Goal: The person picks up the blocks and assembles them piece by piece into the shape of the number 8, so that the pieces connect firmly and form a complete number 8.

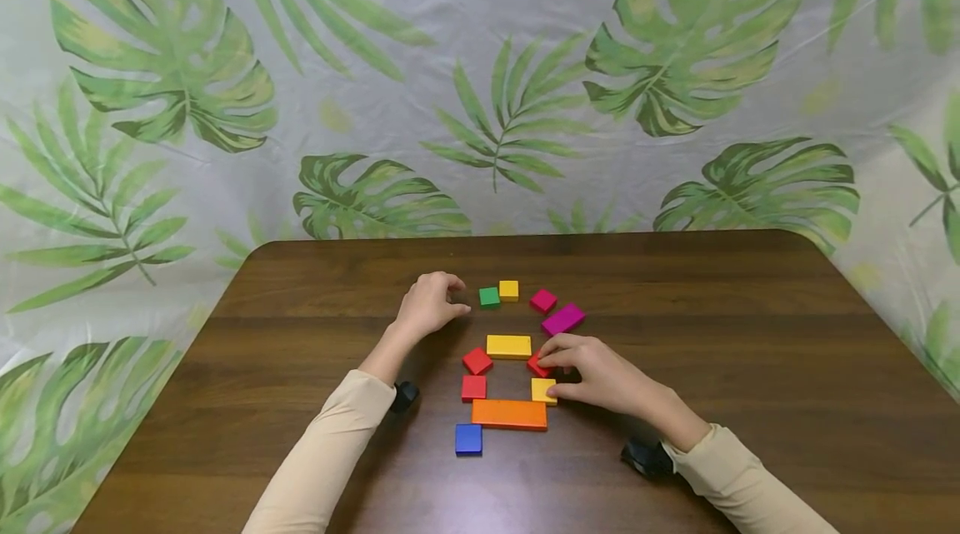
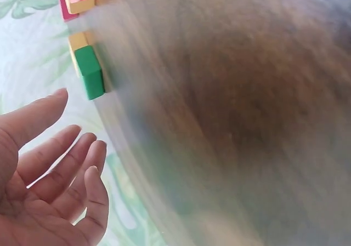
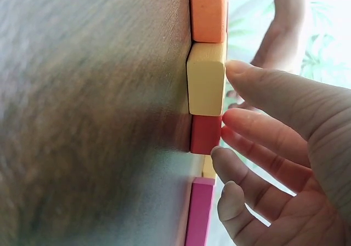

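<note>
My right hand [image 1: 603, 374] is over the right side of a ring of wooden blocks. Its thumb touches the top of a small yellow block [image 3: 206, 79], and its fingertips rest on the red block [image 3: 205, 134] beside it, which they partly cover in the head view. Neither block is gripped. To the left, my left hand [image 1: 429, 303] hovers with loosely bent fingers and holds nothing. Nearest to it lies a green block [image 1: 489, 297], which touches another small yellow block [image 1: 509, 291]. A long yellow block [image 1: 508, 346] and a long orange block [image 1: 510, 414] form the ring's far and near sides.
Two red blocks, one turned [image 1: 477, 361] and one straight [image 1: 474, 388], make the ring's left side. A blue block [image 1: 468, 439] touches the orange one's near left corner. A crimson block [image 1: 543, 301] and a magenta block [image 1: 563, 319] lie at the far right on the brown table [image 1: 712, 309].
</note>
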### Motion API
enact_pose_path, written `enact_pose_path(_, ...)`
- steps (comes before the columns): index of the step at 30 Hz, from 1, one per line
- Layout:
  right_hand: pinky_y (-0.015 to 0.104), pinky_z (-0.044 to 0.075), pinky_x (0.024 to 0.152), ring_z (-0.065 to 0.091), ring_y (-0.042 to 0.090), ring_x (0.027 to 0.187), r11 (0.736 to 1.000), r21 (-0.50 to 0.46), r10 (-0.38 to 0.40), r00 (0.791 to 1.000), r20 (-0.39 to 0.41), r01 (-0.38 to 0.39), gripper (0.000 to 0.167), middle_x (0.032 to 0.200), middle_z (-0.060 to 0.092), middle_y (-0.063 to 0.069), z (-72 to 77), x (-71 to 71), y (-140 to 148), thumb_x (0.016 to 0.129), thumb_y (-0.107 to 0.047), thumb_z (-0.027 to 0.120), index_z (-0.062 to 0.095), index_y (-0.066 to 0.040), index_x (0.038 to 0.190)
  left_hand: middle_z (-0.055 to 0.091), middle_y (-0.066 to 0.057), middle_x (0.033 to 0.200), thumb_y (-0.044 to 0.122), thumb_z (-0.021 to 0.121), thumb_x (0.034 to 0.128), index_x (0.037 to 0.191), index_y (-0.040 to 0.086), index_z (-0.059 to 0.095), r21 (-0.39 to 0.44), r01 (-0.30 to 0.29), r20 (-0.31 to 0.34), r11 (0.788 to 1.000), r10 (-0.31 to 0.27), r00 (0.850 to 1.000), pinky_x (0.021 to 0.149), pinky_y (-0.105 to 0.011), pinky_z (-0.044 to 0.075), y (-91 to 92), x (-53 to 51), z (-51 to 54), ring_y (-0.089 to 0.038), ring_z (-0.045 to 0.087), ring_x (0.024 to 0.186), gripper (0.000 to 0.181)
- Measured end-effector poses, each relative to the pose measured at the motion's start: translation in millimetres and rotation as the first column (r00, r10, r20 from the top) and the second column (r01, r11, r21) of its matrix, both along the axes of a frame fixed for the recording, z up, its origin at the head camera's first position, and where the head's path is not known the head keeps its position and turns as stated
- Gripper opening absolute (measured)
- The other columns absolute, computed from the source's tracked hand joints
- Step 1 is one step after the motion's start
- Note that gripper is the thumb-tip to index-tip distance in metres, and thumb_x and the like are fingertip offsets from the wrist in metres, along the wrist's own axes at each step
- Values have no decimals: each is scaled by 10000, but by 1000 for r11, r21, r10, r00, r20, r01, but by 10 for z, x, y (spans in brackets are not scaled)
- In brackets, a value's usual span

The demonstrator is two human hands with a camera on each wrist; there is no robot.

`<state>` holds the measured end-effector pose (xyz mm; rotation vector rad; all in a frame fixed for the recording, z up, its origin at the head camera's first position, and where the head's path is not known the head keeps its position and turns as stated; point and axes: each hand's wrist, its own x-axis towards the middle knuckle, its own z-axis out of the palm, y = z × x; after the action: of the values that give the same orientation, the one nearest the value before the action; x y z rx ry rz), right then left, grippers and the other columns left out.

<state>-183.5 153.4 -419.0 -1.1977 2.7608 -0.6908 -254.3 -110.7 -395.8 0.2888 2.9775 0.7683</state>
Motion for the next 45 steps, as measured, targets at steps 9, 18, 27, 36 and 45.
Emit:
enact_pose_path(9, 311, 534, 850, 608, 142, 973, 1000, 3, 12, 1000, -1, -12, 326, 1107, 636, 10, 8, -1, -36, 802, -260, 728, 696, -102, 1086, 681, -89, 1100, 222, 753, 783, 1136, 86, 659, 37, -10, 24, 999, 9, 1000, 828, -390, 520, 37, -119, -68, -236, 633, 979, 390)
enact_pose_path(18, 314, 531, 856, 603, 136, 977, 1000, 21, -2, 1000, 18, 1, 330, 1115, 634, 2, -8, 7, -74, 807, -275, 724, 695, -114, 1093, 676, -99, 1121, 191, 768, 767, 1151, 65, 652, 99, 32, 35, 995, -36, 999, 843, -370, 520, 78, -160, -135, -226, 638, 926, 420)
enact_pose_path(27, 299, 531, 846, 606, 133, 973, 1000, -7, 15, 1000, 1, -15, 319, 1114, 635, 7, 7, 16, -77, 811, -262, 720, 696, -100, 1085, 691, -102, 1067, 159, 769, 763, 1128, 47, 663, 93, 85, -5, 992, -85, 996, 770, -315, 531, 132, -194, -158, -188, 640, 844, 397)
enact_pose_path(36, 294, 532, 839, 608, 129, 966, 1000, -1, 12, 1000, -9, -12, 319, 1111, 636, 4, 6, 7, -57, 809, -264, 722, 697, -103, 1083, 709, -89, 1013, 135, 759, 770, 1065, 64, 703, 59, 82, -13, 995, -81, 997, 703, -272, 517, 124, -195, -160, -158, 623, 766, 309)
enact_pose_path(45, 294, 534, 832, 609, 137, 963, 1000, -11, 1, 1000, -18, -1, 314, 1099, 640, 6, -1, 2, -1, 801, -253, 731, 701, -96, 1071, 700, -93, 994, 155, 772, 759, 1034, 60, 714, 37, 82, 1, 996, -82, 997, 716, -287, 516, 89, -164, -146, -162, 615, 773, 296)
